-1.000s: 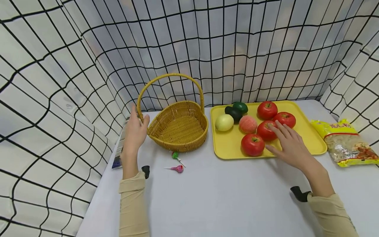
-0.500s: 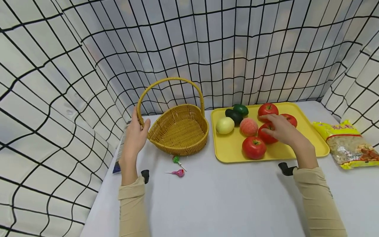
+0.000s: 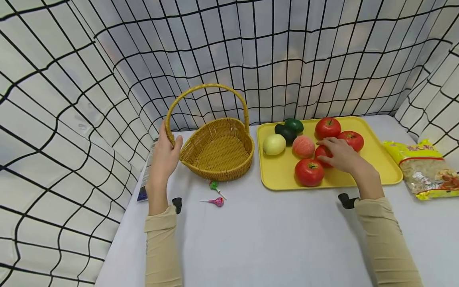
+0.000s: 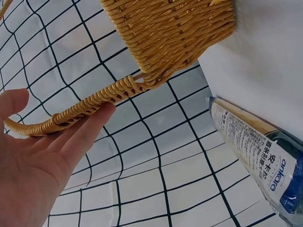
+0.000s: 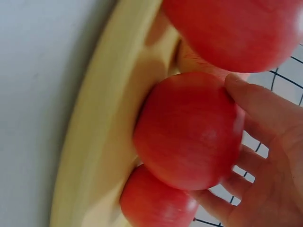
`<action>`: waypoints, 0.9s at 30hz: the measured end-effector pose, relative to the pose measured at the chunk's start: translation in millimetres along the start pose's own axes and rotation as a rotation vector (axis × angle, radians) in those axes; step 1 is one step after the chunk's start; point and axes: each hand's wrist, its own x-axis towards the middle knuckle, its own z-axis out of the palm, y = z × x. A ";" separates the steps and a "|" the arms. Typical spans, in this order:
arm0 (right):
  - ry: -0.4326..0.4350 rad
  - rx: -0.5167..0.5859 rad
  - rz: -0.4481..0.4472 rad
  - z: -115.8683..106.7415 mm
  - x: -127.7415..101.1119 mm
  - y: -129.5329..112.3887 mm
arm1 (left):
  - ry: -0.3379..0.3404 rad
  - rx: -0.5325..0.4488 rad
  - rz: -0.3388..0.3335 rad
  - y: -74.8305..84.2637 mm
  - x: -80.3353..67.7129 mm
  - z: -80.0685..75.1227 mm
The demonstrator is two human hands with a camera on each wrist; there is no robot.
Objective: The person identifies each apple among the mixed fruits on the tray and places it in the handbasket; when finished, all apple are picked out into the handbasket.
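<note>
My left hand [image 3: 165,158] touches the handle [image 4: 90,105] of a yellow wicker basket [image 3: 218,153]. Its fingers lie fairly straight along the handle, with the thumb apart on the other side. On the yellow tray [image 3: 277,171], my right hand [image 3: 342,154] has thumb and fingers bent round a red tomato [image 5: 189,132], which still sits among the others. Another tomato [image 3: 309,172] lies in front, and two more stand behind. A pinkish peach [image 3: 303,146] is left of the held tomato.
A pale yellow-green fruit [image 3: 274,144] and two dark green fruits [image 3: 285,134] fill the tray's left side. Two lollipops [image 3: 216,202] lie before the basket. A yellow food bag [image 3: 424,169] sits right of the tray, and a long printed packet [image 4: 255,151] left of the basket. Black netting surrounds the table.
My right hand has moved left from over the tray's right part, and its fingers have come down round the middle tomato. My left hand has stayed at the basket handle.
</note>
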 end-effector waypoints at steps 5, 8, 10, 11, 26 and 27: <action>-0.027 -0.013 0.020 1.7 2.4 0.5 | 0.016 -0.004 -0.011 -0.8 -0.2 -1.1; -0.037 -0.022 0.019 1.7 2.9 -0.3 | 0.019 -0.002 -0.013 -1.7 -0.3 -1.8; -0.046 -0.024 0.019 1.7 3.0 -0.6 | 0.021 0.004 -0.014 -2.5 -0.2 -2.1; -0.052 -0.021 0.018 2.0 3.0 -0.5 | 0.022 0.006 -0.015 -3.3 0.0 -2.0; -0.096 0.035 0.027 -5.8 -8.3 7.1 | 0.023 0.010 0.022 -2.9 3.6 1.0; -0.088 0.034 0.029 -8.2 -10.1 6.8 | 0.020 0.008 0.025 -2.2 4.6 1.5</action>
